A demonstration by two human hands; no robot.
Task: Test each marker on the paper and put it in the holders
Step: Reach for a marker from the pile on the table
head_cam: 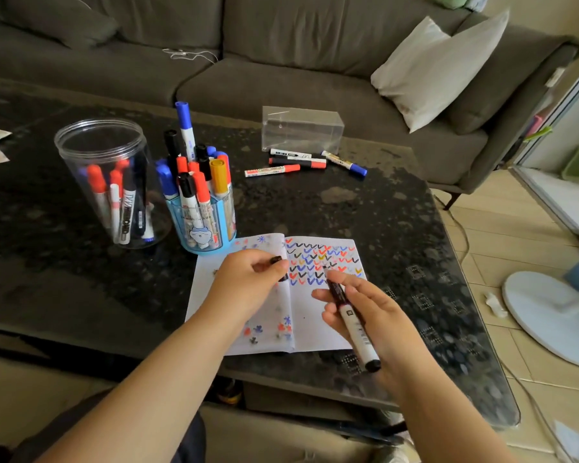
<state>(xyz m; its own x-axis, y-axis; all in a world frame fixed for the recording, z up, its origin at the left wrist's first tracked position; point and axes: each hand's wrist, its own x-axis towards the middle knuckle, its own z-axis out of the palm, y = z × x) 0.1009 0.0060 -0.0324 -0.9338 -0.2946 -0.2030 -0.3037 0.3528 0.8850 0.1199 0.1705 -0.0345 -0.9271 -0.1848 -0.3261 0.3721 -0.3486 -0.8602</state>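
An open notebook [328, 325] lies on the dark table, its right page covered with coloured tick marks. My right hand [375, 312] grips an uncapped black marker [355, 325], its tip touching the page among the ticks. My left hand [248, 282] rests on the left page and holds the marker's black cap [276, 260] in curled fingers. A blue holder [204, 228] packed with several markers stands behind the notebook. To its left, a clear round jar [104, 182] holds several more. Several loose markers [301, 163] lie farther back.
A clear plastic box [301, 128] stands behind the loose markers. A grey sofa with a white cushion [438, 68] runs behind the table [398, 212]. A white fan base [549, 315] sits on the tiled floor at right. Papers lie at the table's far left.
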